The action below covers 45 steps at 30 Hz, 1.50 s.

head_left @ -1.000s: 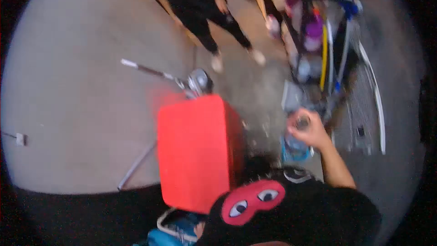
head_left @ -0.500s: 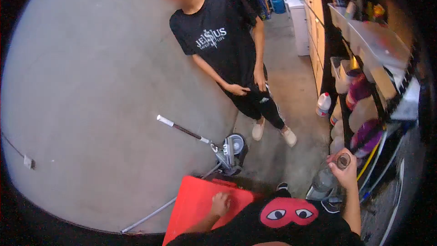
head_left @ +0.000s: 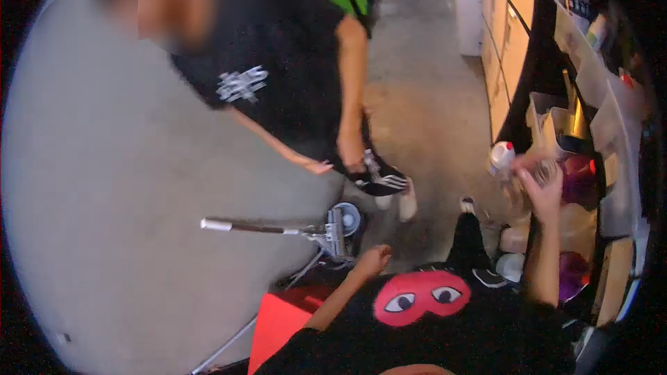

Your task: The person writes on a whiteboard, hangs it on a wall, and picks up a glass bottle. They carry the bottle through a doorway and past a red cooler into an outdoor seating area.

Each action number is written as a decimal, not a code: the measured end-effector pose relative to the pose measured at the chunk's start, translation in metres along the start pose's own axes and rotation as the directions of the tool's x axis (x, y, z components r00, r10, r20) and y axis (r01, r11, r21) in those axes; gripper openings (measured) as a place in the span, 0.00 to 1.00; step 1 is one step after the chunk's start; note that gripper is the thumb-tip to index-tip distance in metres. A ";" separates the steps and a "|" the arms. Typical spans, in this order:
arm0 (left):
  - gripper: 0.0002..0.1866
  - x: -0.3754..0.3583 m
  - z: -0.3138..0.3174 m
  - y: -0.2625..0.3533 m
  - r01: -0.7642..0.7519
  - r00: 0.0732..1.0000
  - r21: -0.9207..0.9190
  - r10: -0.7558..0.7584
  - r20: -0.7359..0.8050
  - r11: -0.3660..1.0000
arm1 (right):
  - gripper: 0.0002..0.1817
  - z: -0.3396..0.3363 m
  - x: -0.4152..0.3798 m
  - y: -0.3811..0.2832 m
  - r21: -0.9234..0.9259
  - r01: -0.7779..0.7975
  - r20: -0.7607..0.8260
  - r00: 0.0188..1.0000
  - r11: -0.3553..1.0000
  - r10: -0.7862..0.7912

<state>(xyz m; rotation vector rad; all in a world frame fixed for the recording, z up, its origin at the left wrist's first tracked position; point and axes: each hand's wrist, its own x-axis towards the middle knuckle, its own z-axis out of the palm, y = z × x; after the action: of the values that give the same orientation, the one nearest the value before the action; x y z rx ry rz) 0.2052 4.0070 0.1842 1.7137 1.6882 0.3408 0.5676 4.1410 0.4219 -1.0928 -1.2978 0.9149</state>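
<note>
My right hand is wrapped round the neck of a clear bottle, whose see-through body hangs below the fingers and is blurred. The hand is beside the shelf on the right, near a white jug with a red cap on the floor. My left hand is held in front of my black shirt with its fingers curled in, and nothing shows in it. Below and to its left is a red panel, apart from the hand.
Another person in a black T-shirt stands close ahead on the left. A wheeled device with a long handle stands on the concrete floor. Shelves on the right hold clear bins and purple jugs. Light wooden cabinets line the back right.
My right hand has moved up and forward along the shelf with the bottle. My left hand has come off the red panel. The other person is nearer, and my foot has stepped forward.
</note>
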 end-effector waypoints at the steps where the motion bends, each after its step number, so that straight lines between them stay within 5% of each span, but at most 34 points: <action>1: 0.13 0.026 0.004 0.008 0.022 1.000 -0.077 -0.023 -0.010 0.997 | 0.13 0.001 0.035 0.008 0.040 0.037 0.046 0.998 0.999 -0.039; 3: 0.13 0.078 0.014 0.018 0.064 0.998 -0.136 -0.066 -0.013 0.989 | 0.12 -0.004 0.109 0.026 0.133 0.166 0.099 0.979 0.977 -0.180; 11: 0.13 0.274 -0.028 0.035 0.292 0.956 -0.037 -0.292 0.016 0.956 | 0.08 0.030 0.399 0.088 0.071 0.112 0.326 0.937 0.991 -0.129; 21: 0.14 0.399 -0.096 -0.003 0.562 0.823 -0.100 -0.567 -0.028 0.821 | 0.08 0.175 0.593 0.145 0.093 -0.109 0.651 0.759 0.990 0.022; 22: 0.14 0.412 -0.103 -0.011 0.586 0.804 -0.117 -0.593 -0.035 0.802 | 0.08 0.192 0.610 0.156 0.035 0.052 0.660 0.748 0.998 -0.062; 24: 0.14 0.436 -0.118 -0.032 0.631 0.760 -0.169 -0.647 -0.059 0.757 | 0.09 0.221 0.644 0.168 0.051 -0.011 0.695 0.719 0.999 -0.027; 29: 0.14 0.499 -0.152 -0.056 0.731 0.637 -0.281 -0.769 -0.046 0.622 | 0.10 0.295 0.744 0.190 -0.081 0.124 0.758 0.651 0.989 -0.020; 35: 0.14 0.590 -0.208 -0.079 0.748 0.583 -0.368 -0.812 -0.030 0.552 | 0.09 0.389 0.844 0.178 -0.048 0.121 0.778 0.626 0.991 -0.039; 40: 0.14 0.668 -0.271 -0.110 0.744 0.551 -0.402 -0.830 -0.084 0.534 | 0.10 0.459 0.926 0.232 0.127 0.089 0.764 0.626 0.988 -0.154; 45: 0.15 0.761 -0.316 -0.136 0.741 0.511 -0.453 -0.854 -0.101 0.497 | 0.10 0.546 1.014 0.248 0.182 0.162 0.871 0.431 0.970 -0.236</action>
<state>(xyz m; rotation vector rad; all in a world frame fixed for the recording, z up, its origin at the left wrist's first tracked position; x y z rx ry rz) -0.0084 4.8110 0.1133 0.4455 2.2927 0.4343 0.1283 5.2340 0.4303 -0.2858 -2.1847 1.4225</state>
